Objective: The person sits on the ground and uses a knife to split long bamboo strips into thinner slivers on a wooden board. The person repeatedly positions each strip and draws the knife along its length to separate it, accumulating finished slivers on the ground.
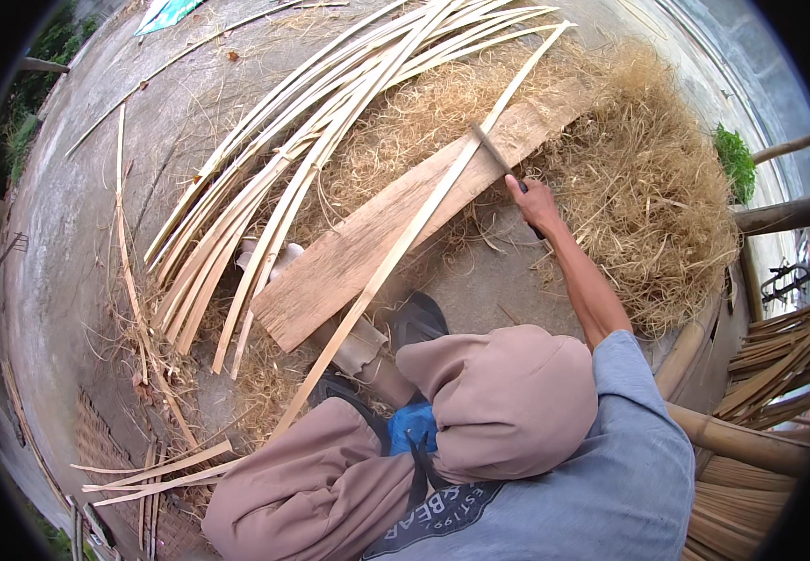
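My right hand (534, 202) is stretched forward, closed on the dark handle of a knife (495, 154) whose blade lies across a long pale bamboo strip (423, 220). The strip runs diagonally over a wooden plank (349, 257) from the upper right down toward my knees. My left hand is hidden below my raised knees in tan trousers (503, 397); I cannot see what it holds. A blue cloth (411, 425) sits between my knees.
A fan of several split bamboo strips (274, 168) lies at the left of the plank on the concrete floor. A heap of dry bamboo shavings (648, 178) fills the right. Loose slats (157, 472) lie at lower left; bamboo poles (751, 444) and bundles at right.
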